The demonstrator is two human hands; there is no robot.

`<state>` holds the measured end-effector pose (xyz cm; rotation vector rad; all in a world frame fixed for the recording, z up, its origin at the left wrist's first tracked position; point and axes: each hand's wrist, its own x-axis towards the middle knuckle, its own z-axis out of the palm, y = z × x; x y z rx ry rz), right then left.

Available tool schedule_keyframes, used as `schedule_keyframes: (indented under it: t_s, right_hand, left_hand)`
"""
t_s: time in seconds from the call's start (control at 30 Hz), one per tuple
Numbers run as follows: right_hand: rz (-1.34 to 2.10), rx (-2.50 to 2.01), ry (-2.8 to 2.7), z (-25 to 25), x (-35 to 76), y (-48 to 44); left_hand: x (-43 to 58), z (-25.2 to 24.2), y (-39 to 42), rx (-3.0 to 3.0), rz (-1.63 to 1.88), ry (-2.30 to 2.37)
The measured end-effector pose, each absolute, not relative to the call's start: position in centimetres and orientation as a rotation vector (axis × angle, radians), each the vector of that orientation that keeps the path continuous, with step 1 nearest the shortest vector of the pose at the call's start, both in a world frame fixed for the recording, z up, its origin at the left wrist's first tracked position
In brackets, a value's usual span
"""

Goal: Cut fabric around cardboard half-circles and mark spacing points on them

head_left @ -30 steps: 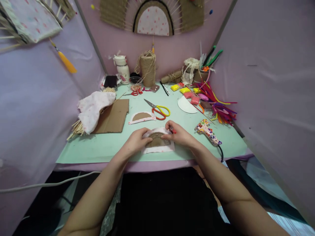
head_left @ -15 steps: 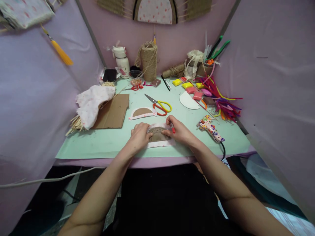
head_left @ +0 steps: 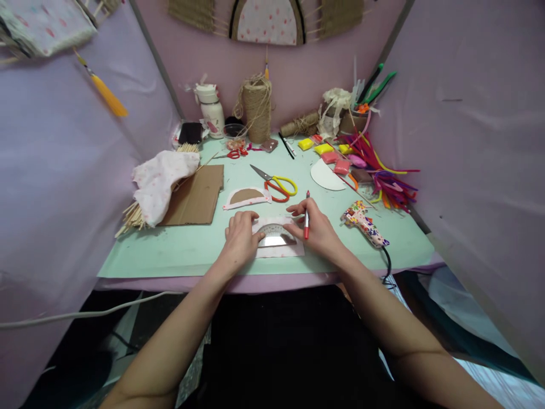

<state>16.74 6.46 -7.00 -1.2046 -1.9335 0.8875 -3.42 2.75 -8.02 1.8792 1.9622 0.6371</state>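
Observation:
A clear half-round protractor (head_left: 276, 237) lies on a piece of white patterned fabric (head_left: 283, 250) near the front edge of the mint-green table mat (head_left: 179, 250). My left hand (head_left: 239, 237) presses its fingers on the left end of the protractor. My right hand (head_left: 315, 227) rests on the right end and grips a red marker (head_left: 306, 218), which points away from me. A second half-round cardboard piece edged in fabric (head_left: 247, 196) lies just behind.
Orange and yellow scissors (head_left: 276, 184), a brown cardboard sheet (head_left: 196, 196), white cloth over wooden skewers (head_left: 159, 179), a patterned glue gun (head_left: 364, 222), pipe cleaners (head_left: 383, 179), a twine spool (head_left: 256, 111), a white half-round cutout (head_left: 326, 176) and clay packets (head_left: 323, 149) surround the hands.
The brown cardboard half-round under my hands has gone; the clear protractor on fabric now shows. The red marker has swung upright in my right hand. The view has tilted down slightly.

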Motion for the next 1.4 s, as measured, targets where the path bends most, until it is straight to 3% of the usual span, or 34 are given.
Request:
schedule_keyframes:
  t_s: [0.23,1.4]
  right_hand:
    - [0.937,-1.089,-2.152,-7.9,16.8,5.4]
    - [1.003,-1.082,-2.104,-8.5,16.5,5.6]
  left_hand:
    - [-3.7,-8.3,2.4,1.948,0.732,1.904]
    - [-4.1,-8.8,2.2,1.942,0.91,1.656]
